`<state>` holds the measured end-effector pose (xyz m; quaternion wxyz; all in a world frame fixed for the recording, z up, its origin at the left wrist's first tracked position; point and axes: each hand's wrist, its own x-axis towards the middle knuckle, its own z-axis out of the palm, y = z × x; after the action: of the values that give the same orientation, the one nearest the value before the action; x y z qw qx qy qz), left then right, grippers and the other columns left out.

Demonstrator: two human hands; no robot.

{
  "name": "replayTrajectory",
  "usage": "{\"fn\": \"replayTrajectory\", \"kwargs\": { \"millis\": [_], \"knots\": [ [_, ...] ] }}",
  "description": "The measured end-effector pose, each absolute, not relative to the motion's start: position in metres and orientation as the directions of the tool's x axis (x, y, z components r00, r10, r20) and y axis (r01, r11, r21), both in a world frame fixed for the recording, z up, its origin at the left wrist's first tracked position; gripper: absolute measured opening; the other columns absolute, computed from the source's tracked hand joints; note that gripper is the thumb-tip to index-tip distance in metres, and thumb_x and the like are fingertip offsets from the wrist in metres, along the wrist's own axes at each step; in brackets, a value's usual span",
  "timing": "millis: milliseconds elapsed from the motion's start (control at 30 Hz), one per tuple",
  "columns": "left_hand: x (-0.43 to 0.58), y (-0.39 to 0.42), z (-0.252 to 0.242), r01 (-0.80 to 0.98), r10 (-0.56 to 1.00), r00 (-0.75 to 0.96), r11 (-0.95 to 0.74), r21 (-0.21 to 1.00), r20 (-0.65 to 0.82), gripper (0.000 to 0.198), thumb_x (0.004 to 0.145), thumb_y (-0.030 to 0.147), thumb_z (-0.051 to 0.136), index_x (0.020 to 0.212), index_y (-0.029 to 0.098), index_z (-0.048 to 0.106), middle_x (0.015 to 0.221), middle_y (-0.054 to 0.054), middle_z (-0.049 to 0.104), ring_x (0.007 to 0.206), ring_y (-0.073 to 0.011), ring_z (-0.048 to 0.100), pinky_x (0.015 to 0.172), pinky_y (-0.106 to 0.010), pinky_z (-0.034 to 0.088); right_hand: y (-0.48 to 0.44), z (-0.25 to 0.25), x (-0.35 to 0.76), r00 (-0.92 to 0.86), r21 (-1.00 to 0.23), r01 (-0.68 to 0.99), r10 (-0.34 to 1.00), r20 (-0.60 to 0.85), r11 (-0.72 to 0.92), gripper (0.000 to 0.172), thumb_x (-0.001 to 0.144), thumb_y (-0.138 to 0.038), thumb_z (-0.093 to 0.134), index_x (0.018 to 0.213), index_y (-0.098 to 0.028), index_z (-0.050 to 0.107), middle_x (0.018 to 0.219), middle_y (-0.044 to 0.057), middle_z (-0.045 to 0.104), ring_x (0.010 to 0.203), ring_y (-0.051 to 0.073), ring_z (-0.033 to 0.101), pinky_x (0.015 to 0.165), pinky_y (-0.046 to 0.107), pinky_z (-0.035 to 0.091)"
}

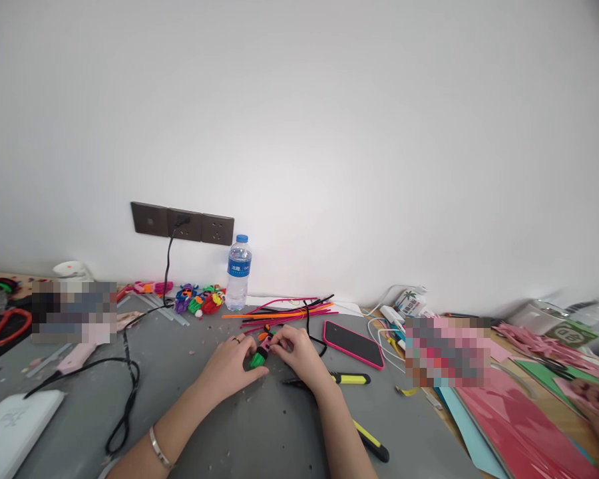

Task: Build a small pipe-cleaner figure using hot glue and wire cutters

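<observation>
Above the grey mat, a small pipe-cleaner figure [259,358] shows green, pink, orange and black parts. My left hand [232,362] holds it from the left, between the thumb and curled fingers. From the right, my right hand [297,352] pinches at the figure's side; its fingertips partly hide what they grip. Just behind both hands lies a loose bundle of pipe cleaners [284,311] in pink, orange, red and black. One black pipe cleaner [308,319] bends down beside my right hand. A yellow-and-black cutter [349,378] lies partly under my right wrist.
Finished pipe-cleaner pieces [199,299] and a water bottle [239,276] stand by the wall. A phone [353,344] and another yellow-black tool [372,439] lie right. Left are a pink glue gun [77,358], black cable [130,379] and white box [20,426]. Another person's hand [596,402] is far right.
</observation>
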<state>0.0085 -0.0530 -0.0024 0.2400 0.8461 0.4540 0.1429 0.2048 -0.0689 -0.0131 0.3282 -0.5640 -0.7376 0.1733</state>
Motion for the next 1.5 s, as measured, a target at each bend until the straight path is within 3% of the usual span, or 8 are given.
{"fn": "replayTrajectory", "kwargs": {
  "millis": [1000,1267,1500],
  "knots": [
    [0.007,-0.053,-0.001,0.683,0.823,0.566,-0.502,0.530,0.049,0.024,0.077,0.046,0.059,0.084,0.024,0.054,0.086,-0.002,0.059,0.081,-0.0236,0.056,0.067,-0.030,0.039,-0.071,-0.012,0.198,-0.131,-0.626,0.724,0.949,0.286,0.289,0.011,0.077,-0.014,0.054,0.070,-0.020,0.060,0.066,-0.004,0.057,0.061,0.013,0.051,0.078,0.032,0.033],
    [0.007,-0.053,-0.004,0.685,0.826,0.562,-0.496,0.533,0.046,0.023,0.077,0.046,0.059,0.083,0.024,0.054,0.087,-0.002,0.059,0.083,-0.0242,0.057,0.068,-0.031,0.040,-0.067,-0.015,0.207,-0.073,-0.691,0.662,0.943,0.324,0.289,0.010,0.083,-0.025,0.056,0.076,-0.021,0.063,0.058,-0.005,0.052,0.055,0.014,0.047,0.064,0.027,0.036],
    [0.007,-0.053,-0.006,0.682,0.823,0.565,-0.504,0.530,0.056,0.024,0.077,0.047,0.059,0.083,0.024,0.054,0.087,-0.002,0.059,0.082,-0.0239,0.057,0.068,-0.031,0.040,-0.067,-0.017,0.199,-0.118,-0.686,0.659,0.943,0.312,0.309,0.011,0.081,-0.024,0.058,0.072,-0.021,0.063,0.061,-0.004,0.056,0.058,0.013,0.050,0.064,0.026,0.036]
  ]
}}
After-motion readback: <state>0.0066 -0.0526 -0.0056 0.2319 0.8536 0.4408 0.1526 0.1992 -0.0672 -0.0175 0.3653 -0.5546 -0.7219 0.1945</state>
